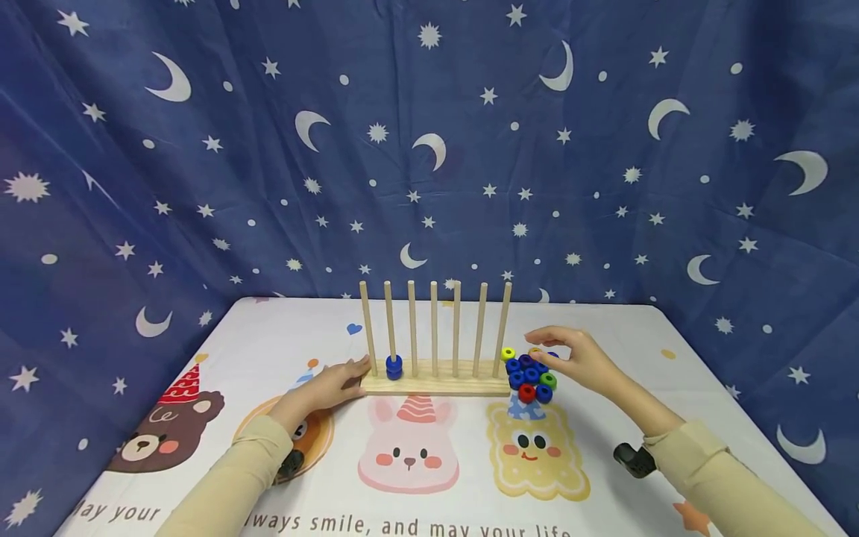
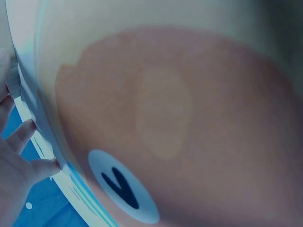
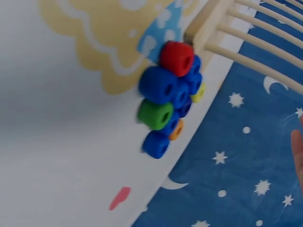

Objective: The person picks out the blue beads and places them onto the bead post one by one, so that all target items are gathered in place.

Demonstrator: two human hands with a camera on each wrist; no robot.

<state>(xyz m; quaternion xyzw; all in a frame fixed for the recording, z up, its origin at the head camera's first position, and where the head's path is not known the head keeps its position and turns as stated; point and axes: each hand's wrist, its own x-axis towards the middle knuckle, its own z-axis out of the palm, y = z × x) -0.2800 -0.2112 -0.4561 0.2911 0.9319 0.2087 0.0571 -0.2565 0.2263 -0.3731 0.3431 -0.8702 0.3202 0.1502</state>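
A wooden peg rack (image 1: 436,386) stands on the table with several upright pegs. Two blue beads (image 1: 394,367) are stacked low on its second peg from the left. My left hand (image 1: 338,384) rests its fingers at the rack's left end; in the left wrist view its fingers (image 2: 21,137) are spread. Beyond the rack's right end sits a cluster of beads, among them a red bead (image 1: 526,393), a green bead (image 1: 547,381) and several blue ones. Over that cluster hovers my right hand (image 1: 582,360), thumb and fingers apart, with nothing visible between them.
A white tablecloth (image 1: 496,514) with printed cartoon figures covers the table. Behind it hangs a dark blue curtain (image 1: 470,239) with moons and stars. A small black object (image 1: 634,460) shows by the right sleeve.
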